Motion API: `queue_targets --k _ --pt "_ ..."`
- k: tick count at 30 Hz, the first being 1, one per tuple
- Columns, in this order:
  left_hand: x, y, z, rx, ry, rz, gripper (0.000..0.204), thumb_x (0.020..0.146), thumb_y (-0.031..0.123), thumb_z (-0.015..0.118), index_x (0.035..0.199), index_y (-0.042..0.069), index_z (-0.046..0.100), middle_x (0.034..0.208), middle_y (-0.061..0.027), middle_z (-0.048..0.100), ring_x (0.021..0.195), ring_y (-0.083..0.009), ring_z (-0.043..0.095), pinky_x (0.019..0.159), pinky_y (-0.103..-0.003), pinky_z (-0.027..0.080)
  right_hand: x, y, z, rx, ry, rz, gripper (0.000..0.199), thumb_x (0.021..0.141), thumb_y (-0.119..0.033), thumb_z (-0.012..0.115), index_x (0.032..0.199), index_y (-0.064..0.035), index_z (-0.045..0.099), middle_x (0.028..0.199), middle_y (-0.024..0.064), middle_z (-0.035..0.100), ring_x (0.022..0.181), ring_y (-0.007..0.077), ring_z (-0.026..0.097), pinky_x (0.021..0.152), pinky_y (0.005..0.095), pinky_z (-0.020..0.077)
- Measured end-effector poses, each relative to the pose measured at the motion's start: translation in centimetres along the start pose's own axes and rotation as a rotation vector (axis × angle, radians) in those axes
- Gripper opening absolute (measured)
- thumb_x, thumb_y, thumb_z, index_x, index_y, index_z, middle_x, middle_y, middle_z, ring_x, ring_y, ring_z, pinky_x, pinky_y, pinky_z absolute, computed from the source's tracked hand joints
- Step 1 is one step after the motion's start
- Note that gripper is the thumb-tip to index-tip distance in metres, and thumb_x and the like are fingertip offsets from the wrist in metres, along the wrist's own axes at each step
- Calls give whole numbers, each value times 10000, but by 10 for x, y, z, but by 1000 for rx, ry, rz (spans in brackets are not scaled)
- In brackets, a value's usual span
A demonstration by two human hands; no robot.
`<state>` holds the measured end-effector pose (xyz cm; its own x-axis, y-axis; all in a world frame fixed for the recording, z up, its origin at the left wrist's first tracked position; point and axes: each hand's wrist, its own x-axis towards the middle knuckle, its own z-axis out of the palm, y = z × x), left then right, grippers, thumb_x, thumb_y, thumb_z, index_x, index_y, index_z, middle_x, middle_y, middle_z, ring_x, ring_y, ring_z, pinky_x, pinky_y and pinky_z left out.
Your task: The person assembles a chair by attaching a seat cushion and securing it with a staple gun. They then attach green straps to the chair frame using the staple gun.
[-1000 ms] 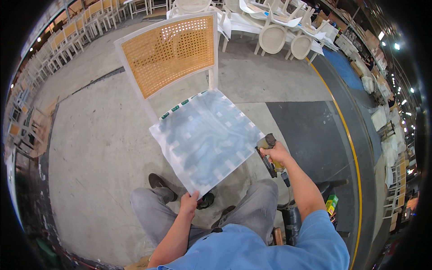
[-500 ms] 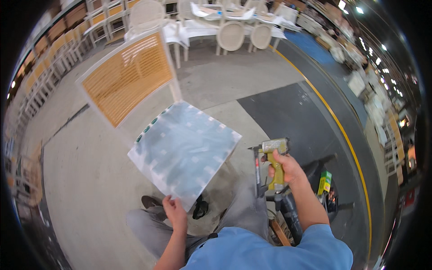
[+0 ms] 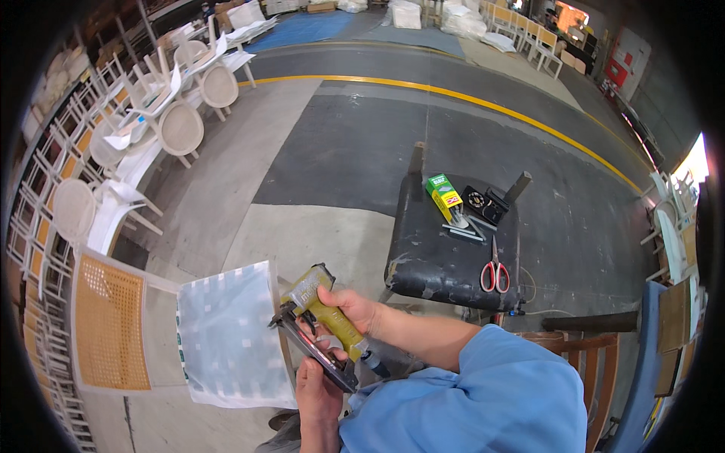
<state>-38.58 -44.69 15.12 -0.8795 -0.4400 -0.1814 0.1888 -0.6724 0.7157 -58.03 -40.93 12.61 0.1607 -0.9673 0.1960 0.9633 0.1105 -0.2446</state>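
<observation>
Head view: gun-shaped tool (image 3: 337, 326), yel.-grn, low ctr of frame; handle gripped by R hand (image 3: 353, 308), blk magazine (image 3: 313, 345) held near lower end by L hand (image 3: 319, 389). Chair (image 3: 112, 321), cane back, pale-covered seat, lower L. Red-handled scissors (image 3: 495, 276) & grn/yel box (image 3: 444, 198) laid on blk padded seat (image 3: 427, 268), R of ctr.

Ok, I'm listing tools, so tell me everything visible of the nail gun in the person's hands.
The nail gun has a worn olive-yellow body and handle, seemingly metal, a dark nose, and a long black magazine alongside the handle. A dark fitting sits at the handle's base. The right hand grips the handle while the left hand holds the magazine. It is tilted, nose to the picture's lower left, beside the pale-covered chair seat.
</observation>
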Motion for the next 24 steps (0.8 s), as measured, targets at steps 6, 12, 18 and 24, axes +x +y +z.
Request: queue_targets --k 6,12,18,24 --pt "0 18 39 364 -106 -75 649 969 100 629 1525 1 308 1472 -126 462 1278 -244 528 1138 -362 340 4 0 -32 -34 367 -221 701 974 -671 430 1144 -25 643 867 126 677 680 195 660 501 309 537" --pt "46 -1 49 -132 -128 -296 458 1062 339 477 1395 28 435 1371 -115 505 1109 -294 595 965 -504 495 -29 -24 -58 -105 490 -214 816 949 -769 310 1062 -31 639 757 105 656 495 177 607 419 266 480" --pt "56 -32 42 -185 19 -395 286 1072 239 451 1300 73 494 1280 -102 541 1033 -319 621 895 -511 535 -74 -41 -60 -681 1022 -11 781 959 -746 370 963 -28 678 769 103 680 719 193 679 617 371 544" --pt "43 -26 45 18 29 -334 457 955 -24 538 1373 133 440 1391 -55 480 1010 -342 636 914 -536 517 -244 -122 -47 -1834 2024 -183 171 866 -229 678 958 -87 709 984 142 714 954 352 679 816 463 536"
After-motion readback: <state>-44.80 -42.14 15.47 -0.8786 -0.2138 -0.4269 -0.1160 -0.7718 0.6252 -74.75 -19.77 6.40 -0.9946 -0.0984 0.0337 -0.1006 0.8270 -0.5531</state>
